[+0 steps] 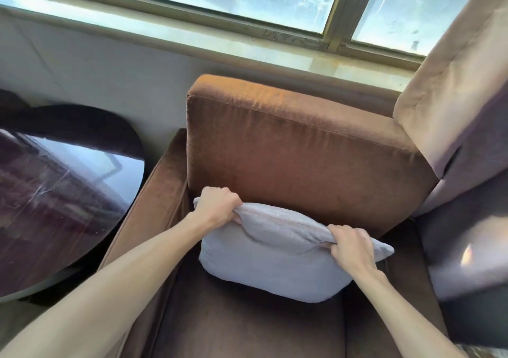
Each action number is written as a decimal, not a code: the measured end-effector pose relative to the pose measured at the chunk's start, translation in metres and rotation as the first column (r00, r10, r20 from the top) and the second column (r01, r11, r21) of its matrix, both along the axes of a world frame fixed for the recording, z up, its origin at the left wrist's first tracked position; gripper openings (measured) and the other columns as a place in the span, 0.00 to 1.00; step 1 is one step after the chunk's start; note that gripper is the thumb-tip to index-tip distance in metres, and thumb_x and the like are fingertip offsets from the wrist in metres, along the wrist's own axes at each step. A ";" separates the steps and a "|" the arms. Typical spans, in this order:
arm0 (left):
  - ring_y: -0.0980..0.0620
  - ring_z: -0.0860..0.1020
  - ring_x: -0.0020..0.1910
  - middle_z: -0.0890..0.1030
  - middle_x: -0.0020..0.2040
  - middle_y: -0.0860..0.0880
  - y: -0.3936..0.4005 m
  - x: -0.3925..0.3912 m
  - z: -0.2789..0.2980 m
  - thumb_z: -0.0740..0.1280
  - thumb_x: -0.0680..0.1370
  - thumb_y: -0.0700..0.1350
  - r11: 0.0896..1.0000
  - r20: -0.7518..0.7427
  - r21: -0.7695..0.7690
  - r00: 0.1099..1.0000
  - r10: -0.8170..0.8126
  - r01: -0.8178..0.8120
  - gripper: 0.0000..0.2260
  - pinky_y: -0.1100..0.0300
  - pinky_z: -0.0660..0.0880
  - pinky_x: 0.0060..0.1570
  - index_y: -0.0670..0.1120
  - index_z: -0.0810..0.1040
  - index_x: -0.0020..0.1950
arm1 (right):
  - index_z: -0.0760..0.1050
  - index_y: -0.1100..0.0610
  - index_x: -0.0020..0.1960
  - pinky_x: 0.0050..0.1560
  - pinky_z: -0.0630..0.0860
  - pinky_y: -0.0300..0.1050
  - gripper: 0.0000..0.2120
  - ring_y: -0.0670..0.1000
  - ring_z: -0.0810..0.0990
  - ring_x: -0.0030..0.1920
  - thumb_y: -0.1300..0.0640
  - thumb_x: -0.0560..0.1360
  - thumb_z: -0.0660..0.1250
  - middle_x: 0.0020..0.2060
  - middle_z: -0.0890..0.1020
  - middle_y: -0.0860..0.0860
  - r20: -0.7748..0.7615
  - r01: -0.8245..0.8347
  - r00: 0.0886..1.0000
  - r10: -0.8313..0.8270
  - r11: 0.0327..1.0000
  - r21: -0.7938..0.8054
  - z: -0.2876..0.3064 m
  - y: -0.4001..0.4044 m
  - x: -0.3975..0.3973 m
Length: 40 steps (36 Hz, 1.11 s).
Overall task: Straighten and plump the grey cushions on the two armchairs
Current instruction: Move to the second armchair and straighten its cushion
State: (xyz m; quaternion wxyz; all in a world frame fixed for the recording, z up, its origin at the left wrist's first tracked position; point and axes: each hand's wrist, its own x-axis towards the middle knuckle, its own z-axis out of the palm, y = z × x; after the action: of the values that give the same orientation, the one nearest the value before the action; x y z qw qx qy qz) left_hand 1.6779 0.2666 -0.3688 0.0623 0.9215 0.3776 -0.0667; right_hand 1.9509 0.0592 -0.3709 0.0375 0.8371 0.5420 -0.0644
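On brown armchair (302,143) seat, upright grey cushion (264,264), top edge bunched, corners gripped

No lettering, label, brand mark or number can be read anywhere in this view. The grey cushion (275,253) and brown armchair (302,149) carry plain fabric

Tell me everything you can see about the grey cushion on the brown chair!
The grey cushion is a soft, plump, roughly square pillow in pale grey woven-looking fabric with a seam along its top edge. It stands upright on the brown armchair seat, in front of the backrest. The left hand grips its top left corner and the right hand grips the top edge near the right corner, bunching the fabric. The right corner sticks out in a point.
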 end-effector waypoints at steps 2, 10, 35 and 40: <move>0.47 0.83 0.46 0.80 0.38 0.52 0.000 0.001 -0.003 0.71 0.73 0.64 1.000 0.023 0.004 0.999 0.022 -0.022 0.18 0.56 0.67 0.38 0.49 0.78 0.41 | 0.73 0.51 0.39 0.42 0.61 0.48 0.06 0.54 0.82 0.44 0.55 0.73 0.67 0.36 0.82 0.48 0.033 0.014 0.999 -0.014 1.000 0.004 0.004 0.001 -0.001; 0.55 0.78 0.58 0.83 0.54 0.61 0.015 -0.032 0.008 0.72 0.71 0.65 0.985 0.047 -0.165 0.997 0.059 -0.050 0.21 0.55 0.73 0.47 0.65 0.77 0.63 | 0.76 0.43 0.64 0.62 0.70 0.51 0.20 0.48 0.79 0.59 0.42 0.73 0.72 0.55 0.83 0.40 -0.222 0.049 0.974 -0.048 0.999 -0.002 0.018 -0.021 0.022; 0.55 0.76 0.45 0.80 0.38 0.63 0.022 -0.084 0.018 0.73 0.75 0.52 0.936 0.193 -0.218 0.928 0.317 -0.275 0.04 0.54 0.70 0.43 0.62 0.83 0.41 | 0.79 0.47 0.46 0.42 0.75 0.51 0.05 0.60 0.79 0.45 0.56 0.78 0.66 0.41 0.82 0.53 -0.246 0.409 0.889 -0.387 0.911 0.045 0.024 -0.066 0.065; 0.53 0.77 0.45 0.79 0.34 0.63 0.024 -0.084 0.025 0.74 0.73 0.52 0.940 0.193 -0.181 0.927 0.322 -0.289 0.12 0.55 0.70 0.41 0.65 0.77 0.33 | 0.80 0.49 0.44 0.40 0.80 0.55 0.08 0.60 0.79 0.40 0.60 0.78 0.66 0.37 0.81 0.54 -0.206 0.437 0.885 -0.417 0.897 0.061 0.028 -0.078 0.079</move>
State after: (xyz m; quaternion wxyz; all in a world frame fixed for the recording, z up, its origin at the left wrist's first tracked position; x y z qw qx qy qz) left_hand 1.5938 0.2907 -0.3441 0.1821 0.8457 0.5014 0.0183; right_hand 2.0303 -0.0191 -0.3429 -0.0733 0.9268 0.3479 -0.1209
